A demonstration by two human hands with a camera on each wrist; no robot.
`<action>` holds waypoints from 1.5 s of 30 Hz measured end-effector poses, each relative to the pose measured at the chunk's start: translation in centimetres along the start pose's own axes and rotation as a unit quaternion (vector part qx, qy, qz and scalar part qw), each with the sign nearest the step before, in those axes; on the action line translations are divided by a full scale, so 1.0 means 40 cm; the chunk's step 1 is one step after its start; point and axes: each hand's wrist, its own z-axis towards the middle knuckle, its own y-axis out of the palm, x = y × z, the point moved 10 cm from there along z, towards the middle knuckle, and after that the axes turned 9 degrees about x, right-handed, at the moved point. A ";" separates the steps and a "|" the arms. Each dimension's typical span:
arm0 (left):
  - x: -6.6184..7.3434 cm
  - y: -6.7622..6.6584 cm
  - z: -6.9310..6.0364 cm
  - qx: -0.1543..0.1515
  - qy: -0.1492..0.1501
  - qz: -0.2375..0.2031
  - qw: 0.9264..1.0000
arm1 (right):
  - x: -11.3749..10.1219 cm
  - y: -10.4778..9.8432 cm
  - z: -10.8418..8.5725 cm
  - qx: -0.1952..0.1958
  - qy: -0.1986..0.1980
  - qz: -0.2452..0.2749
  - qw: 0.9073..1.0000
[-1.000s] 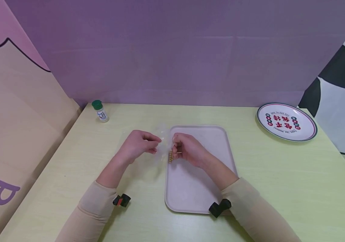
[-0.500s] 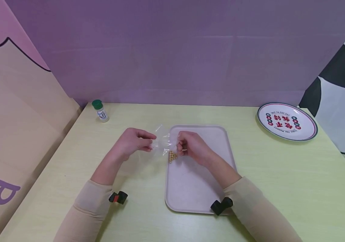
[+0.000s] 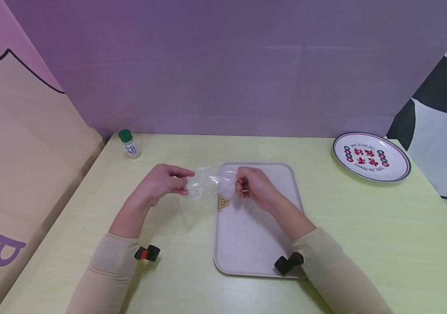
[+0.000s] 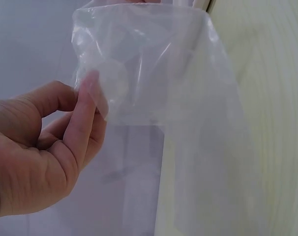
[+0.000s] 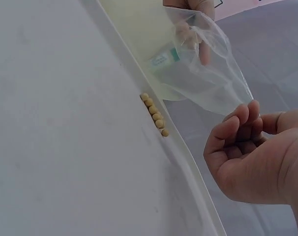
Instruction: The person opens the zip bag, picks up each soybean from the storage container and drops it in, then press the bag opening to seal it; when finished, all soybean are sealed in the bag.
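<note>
Hands (image 3: 164, 181) (image 3: 256, 186) pinch clear bag (image 3: 204, 183); its outline is faint.

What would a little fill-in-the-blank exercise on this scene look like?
The left hand and right hand hold a clear plastic ____.
The bottle has a ____ cap.
In the head view, yellowish beads lie along the ____ edge of the tray.
The large central characters on the plate are ____.

Missing words: bag; green; left; red.
</note>
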 end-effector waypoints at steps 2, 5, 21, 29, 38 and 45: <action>0.001 -0.003 -0.001 -0.002 0.001 0.000 1.000 | 0.001 -0.006 0.001 0.008 0.003 -0.004 1.000; 0.003 -0.006 -0.004 -0.004 -0.001 0.002 1.000 | 0.001 -0.012 0.003 0.012 0.004 -0.012 1.000; 0.010 -0.001 -0.004 0.008 0.028 0.015 0.999 | 0.001 0.014 -0.009 -0.040 0.003 -0.030 0.999; 0.012 0.013 -0.003 0.019 0.032 0.015 0.999 | 0.007 0.023 -0.015 -0.056 0.002 -0.060 0.997; 0.023 0.013 -0.010 0.035 0.056 0.045 0.997 | 0.032 0.035 -0.022 -0.095 0.018 -0.127 0.987; 0.021 0.010 -0.012 0.050 0.057 0.073 0.994 | 0.049 0.043 -0.024 -0.120 0.021 -0.171 0.978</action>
